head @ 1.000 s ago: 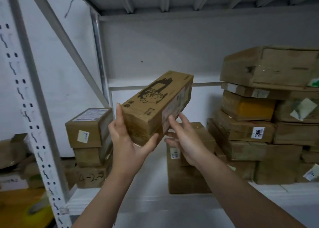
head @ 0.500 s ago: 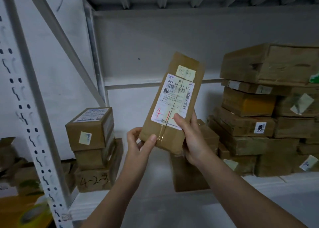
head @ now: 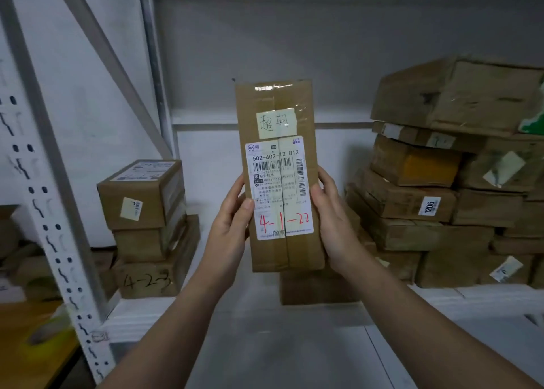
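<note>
Two hands clamped on one upright parcel (head: 278,182), left hand (head: 231,226) and right hand (head: 332,223) gripping opposite edges, thumbs across the label.

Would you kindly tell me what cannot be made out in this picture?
Head view:
Parcel back: faces away.
Label small print: too small; left hand covers its edge.
Box behind parcel: mostly hidden by it and the right hand.
Right stack: cut by the frame edge.

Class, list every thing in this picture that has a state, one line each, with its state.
parcel: held upright, taped shut, label facing the person.
left hand: grips the parcel's left edge.
right hand: grips its right edge.
left stack of boxes: closed, standing on the shelf.
right pile of boxes: closed, stacked unevenly.
</note>
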The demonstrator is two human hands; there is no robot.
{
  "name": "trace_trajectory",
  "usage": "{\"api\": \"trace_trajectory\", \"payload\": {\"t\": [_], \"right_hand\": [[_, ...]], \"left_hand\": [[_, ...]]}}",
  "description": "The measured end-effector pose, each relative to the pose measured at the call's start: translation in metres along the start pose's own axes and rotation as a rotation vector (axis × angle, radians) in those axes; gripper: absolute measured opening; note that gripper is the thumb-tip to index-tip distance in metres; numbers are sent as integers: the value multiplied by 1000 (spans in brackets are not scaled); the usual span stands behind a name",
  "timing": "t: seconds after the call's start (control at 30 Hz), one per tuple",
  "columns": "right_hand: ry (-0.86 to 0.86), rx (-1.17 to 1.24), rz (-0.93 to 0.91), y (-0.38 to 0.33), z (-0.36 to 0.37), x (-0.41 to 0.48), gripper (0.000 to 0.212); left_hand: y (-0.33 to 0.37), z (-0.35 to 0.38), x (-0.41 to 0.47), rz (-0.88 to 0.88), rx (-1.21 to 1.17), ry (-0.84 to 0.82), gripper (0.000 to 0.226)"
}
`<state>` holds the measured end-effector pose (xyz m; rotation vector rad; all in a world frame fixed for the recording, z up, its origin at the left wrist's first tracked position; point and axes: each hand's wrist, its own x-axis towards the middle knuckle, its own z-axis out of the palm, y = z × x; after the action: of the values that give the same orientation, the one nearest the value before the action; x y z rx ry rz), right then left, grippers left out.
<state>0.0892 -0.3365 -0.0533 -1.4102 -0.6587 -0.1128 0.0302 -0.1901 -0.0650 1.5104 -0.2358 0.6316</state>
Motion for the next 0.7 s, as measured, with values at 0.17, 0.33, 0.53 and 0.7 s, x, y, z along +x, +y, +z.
{"api": "trace_trajectory", "payload": {"t": [0.17, 0.33, 0.53, 0.7], "right_hand": [[-9, 95, 23, 5, 5, -3, 20], [-21, 117, 42, 7, 16, -5, 22], [6, 53, 89, 16, 27, -16, 14], [89, 49, 114, 26, 31, -37, 24]], "left_hand": [[-8, -4, -6, -34, 30, 25, 34], [-11, -7, -14, -48, 48, 104, 36], [-16, -16, -25, -115, -38, 130, 49], [-22, -17, -40, -161, -95, 93, 34]]}}
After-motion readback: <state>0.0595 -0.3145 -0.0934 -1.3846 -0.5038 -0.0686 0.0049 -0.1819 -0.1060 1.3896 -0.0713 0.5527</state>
